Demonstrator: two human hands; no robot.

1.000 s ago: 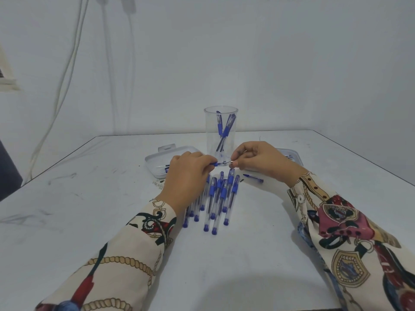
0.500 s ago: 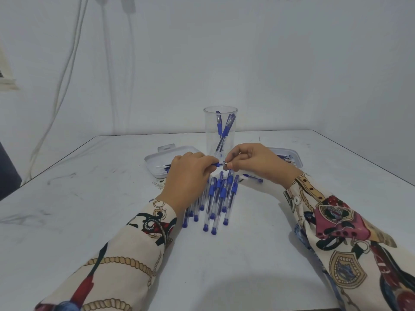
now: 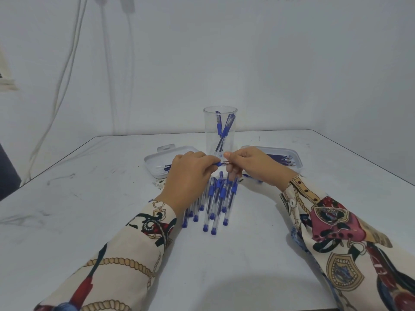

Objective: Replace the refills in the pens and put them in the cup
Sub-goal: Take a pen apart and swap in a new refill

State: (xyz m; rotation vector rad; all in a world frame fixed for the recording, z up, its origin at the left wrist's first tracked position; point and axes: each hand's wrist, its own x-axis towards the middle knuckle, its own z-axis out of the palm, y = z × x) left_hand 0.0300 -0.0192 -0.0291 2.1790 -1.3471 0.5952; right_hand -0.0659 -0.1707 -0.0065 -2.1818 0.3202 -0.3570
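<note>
My left hand (image 3: 189, 176) grips a blue pen (image 3: 217, 163), of which only the tip end shows past the fingers. My right hand (image 3: 251, 167) pinches that pen's tip from the right, its thumb and forefinger meeting at the metal end. Both hands hover just above a pile of several blue-capped clear pens (image 3: 215, 198) lying on the white table. Behind the hands stands a clear plastic cup (image 3: 220, 122) with three blue pens in it.
A white tray (image 3: 157, 160) at the left holds a few loose pen parts. Another white tray (image 3: 289, 158) at the right holds several blue refills. A loose blue piece (image 3: 248, 175) lies under my right hand. The table's edges (image 3: 359, 158) run close on both sides.
My right hand has shifted a little left and closed in on the pen tip. The left hand has stayed in place.
</note>
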